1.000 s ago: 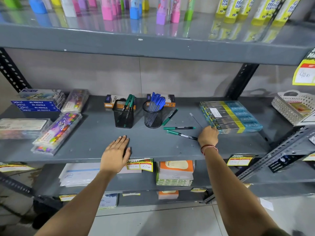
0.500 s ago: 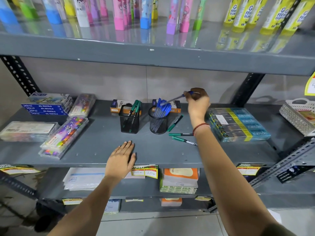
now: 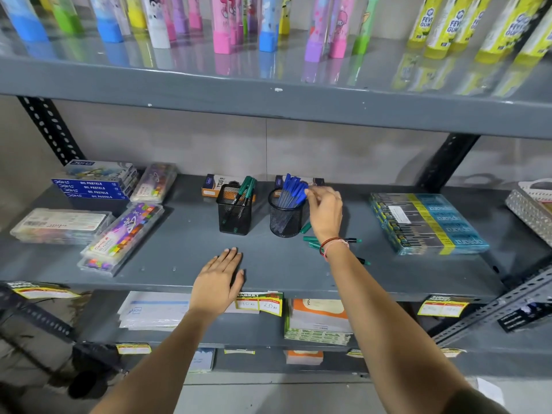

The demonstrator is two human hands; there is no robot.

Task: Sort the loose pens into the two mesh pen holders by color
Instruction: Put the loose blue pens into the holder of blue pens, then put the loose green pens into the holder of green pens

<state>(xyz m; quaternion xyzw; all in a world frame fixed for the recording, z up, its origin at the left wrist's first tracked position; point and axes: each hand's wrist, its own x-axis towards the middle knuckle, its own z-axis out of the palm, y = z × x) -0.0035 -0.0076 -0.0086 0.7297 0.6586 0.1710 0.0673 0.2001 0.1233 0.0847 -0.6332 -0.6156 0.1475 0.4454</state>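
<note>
Two black mesh pen holders stand mid-shelf. The square left holder has green pens in it; the round right holder has several blue pens. My right hand is at the round holder's right rim, fingertips pinched on the cap of a blue pen that stands in with the others. Three loose green pens lie on the shelf beneath and behind that wrist, partly hidden. My left hand lies flat, fingers apart, on the shelf's front edge, holding nothing.
A shrink-wrapped blue-yellow pack lies to the right, with a white basket beyond it. Pastel boxes and colour-pen packs fill the left. Small boxes sit behind the holders. The upper shelf overhangs.
My right hand picked a blue pen off the shelf, lifted it, and brought it down into the round holder. My left hand stayed flat on the shelf edge.
</note>
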